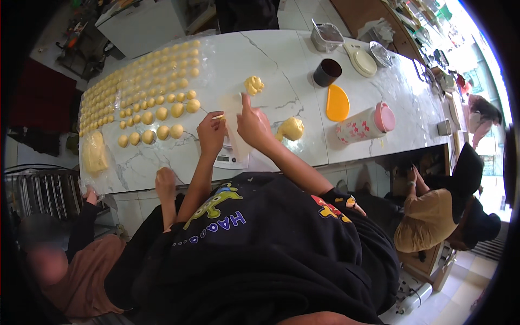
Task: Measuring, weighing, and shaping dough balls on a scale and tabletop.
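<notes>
Over the white kitchen scale, a pale, see-through sheet or bag spans the gap between my hands; its exact kind is unclear. My left hand pinches a thin whitish bit at its left side, perhaps its edge. My right hand is closed at its right side, thumb and fingers pressed together. A smooth yellow dough ball rests right of my right wrist. Beyond my hands lies a rougher dough lump. Both hands partly cover the scale.
Rows of small dough balls fill the table's left, partly under plastic film. A wrapped dough slab lies near left. Rightward are a yellow scraper, dark cup, pink-lidded bottle and clear tub. People sit on both sides.
</notes>
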### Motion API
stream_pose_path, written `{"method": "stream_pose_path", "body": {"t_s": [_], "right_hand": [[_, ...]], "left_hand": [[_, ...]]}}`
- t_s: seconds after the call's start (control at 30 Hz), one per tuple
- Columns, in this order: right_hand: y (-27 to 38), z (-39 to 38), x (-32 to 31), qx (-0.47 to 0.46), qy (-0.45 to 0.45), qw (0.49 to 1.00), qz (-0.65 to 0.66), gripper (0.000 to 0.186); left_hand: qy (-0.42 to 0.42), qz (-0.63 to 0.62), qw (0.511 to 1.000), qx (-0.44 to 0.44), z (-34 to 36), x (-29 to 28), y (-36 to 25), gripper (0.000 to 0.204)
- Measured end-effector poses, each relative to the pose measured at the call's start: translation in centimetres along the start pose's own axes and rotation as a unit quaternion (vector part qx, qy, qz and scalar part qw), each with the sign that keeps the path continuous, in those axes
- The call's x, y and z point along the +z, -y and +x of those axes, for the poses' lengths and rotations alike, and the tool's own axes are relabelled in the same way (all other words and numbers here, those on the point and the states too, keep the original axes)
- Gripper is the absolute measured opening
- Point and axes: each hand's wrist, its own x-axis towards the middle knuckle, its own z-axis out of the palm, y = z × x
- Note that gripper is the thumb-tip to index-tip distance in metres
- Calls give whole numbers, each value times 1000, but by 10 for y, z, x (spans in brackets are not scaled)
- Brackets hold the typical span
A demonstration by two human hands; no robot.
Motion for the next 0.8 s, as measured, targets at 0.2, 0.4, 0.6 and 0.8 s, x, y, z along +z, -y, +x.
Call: {"method": "stream_pose_path", "body": {"t_s": [0.2,0.4,0.6,0.8], "right_hand": [[-19,2,-21,50,-83,995,28,56],[-57,-29,-91,148,-337,929,43,47],[-67,-65,-128,80,-421,904,10,37],[-62,-90,-125,101,-396,912,32,35]], "left_hand": [[27,238,969,65,-4,-4,-39,19],[1,62,978,200,1,22,-49,30],[219,67,957,178,-16,98,-6,22],[226,263,912,219,-30,113,18,14]]}}
